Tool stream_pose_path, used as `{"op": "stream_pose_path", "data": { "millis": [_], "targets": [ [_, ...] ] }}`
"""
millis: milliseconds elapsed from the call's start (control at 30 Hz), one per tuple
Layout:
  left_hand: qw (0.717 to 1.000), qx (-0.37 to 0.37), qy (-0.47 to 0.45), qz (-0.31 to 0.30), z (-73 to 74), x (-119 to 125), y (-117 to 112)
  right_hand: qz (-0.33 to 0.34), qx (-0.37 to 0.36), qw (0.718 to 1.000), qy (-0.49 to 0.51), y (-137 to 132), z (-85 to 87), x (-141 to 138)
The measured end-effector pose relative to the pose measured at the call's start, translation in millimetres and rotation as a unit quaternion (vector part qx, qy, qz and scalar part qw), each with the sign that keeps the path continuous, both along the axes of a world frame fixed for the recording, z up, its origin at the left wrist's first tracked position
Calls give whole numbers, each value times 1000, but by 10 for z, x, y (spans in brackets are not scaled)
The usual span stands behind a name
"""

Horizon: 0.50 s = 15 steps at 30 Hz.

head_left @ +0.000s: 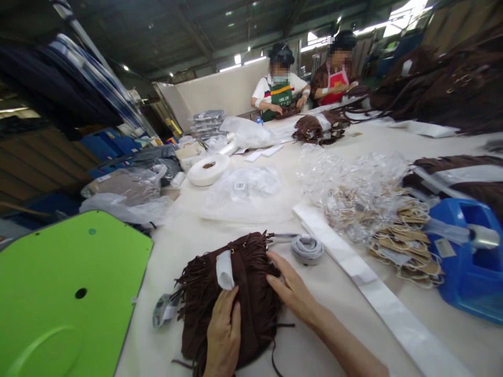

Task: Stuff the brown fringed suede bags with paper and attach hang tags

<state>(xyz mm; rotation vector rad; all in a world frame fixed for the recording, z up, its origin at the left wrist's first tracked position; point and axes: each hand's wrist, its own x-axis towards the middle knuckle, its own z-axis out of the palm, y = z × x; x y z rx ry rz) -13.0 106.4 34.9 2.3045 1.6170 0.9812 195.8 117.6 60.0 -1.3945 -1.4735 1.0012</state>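
Our left hand (pixel 223 335) lies on a brown fringed bag (pixel 247 298), fingertips at a white paper slip (pixel 225 269); we cannot tell whether it grips. Our right hand (pixel 293 290) rests open on the bag's right side. Just right of the bag lies a grey tape roll (pixel 307 248); left of it, a green panel (pixel 66 293).

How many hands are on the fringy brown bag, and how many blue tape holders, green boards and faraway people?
Hands on the brown fringed bag: 2 (left hand, right hand)
Blue tape dispenser: 1
Green board: 1
People at the far end: 2
Total: 6
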Motion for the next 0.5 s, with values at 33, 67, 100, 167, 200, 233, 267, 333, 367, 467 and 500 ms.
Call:
{"op": "stream_pose_path", "data": {
  "millis": [33,67,100,167,200,233,267,333,367,467,500],
  "targets": [
    [1000,6,6,-1,6,-5,1,4,-11,1000,4,55,53,-10],
    [1000,11,12,-3,11,-11,1,4,-18,1000,7,81,95,-19],
    [1000,16,18,-5,16,-17,1,7,-25,1000,9,74,124,-29],
    [999,26,32,-9,17,-26,-2,31,-52,998,16,-26,154,-58],
    [999,32,38,-11,13,-30,-3,43,-67,997,17,-104,163,-80],
    [998,39,42,-12,8,-32,-2,47,-79,996,14,-188,171,-105],
    [998,45,45,-15,0,-34,2,41,-87,995,6,-267,180,-134],
    [997,53,45,-19,-16,-39,17,2,-78,996,-30,-385,202,-198],
    [998,52,42,-20,-24,-43,27,-18,-62,996,-53,-418,211,-236],
    [1000,15,9,-20,-44,-70,45,-39,0,991,-127,-441,193,-428],
    [1000,-9,-16,-17,-49,-85,35,-36,27,987,-154,-442,168,-532]
  ]
}}
